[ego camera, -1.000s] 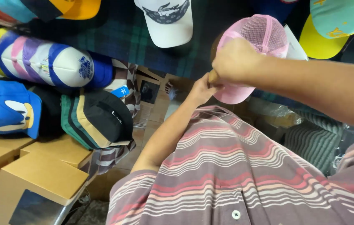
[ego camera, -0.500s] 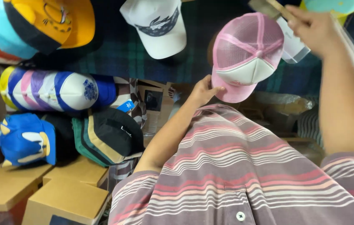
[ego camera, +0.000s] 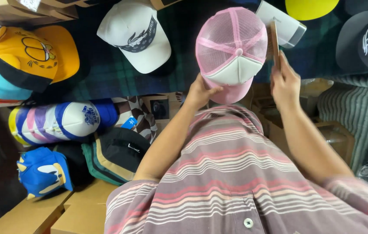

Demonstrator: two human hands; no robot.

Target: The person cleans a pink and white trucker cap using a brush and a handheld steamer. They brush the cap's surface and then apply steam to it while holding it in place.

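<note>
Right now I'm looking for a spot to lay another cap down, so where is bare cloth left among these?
One free patch of the plaid cloth lies between the orange cartoon cap and the white cap, running down to the stacked striped caps. Around the pink mesh cap it is crowded: the left hand grips its brim, and the right hand holds a flat brown object beside it.

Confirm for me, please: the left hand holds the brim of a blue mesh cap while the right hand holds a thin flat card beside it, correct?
Not quite: the head view shows the mesh cap is pink and white, not blue. The left hand does hold its brim, and the right hand holds a thin flat card beside it.
</note>
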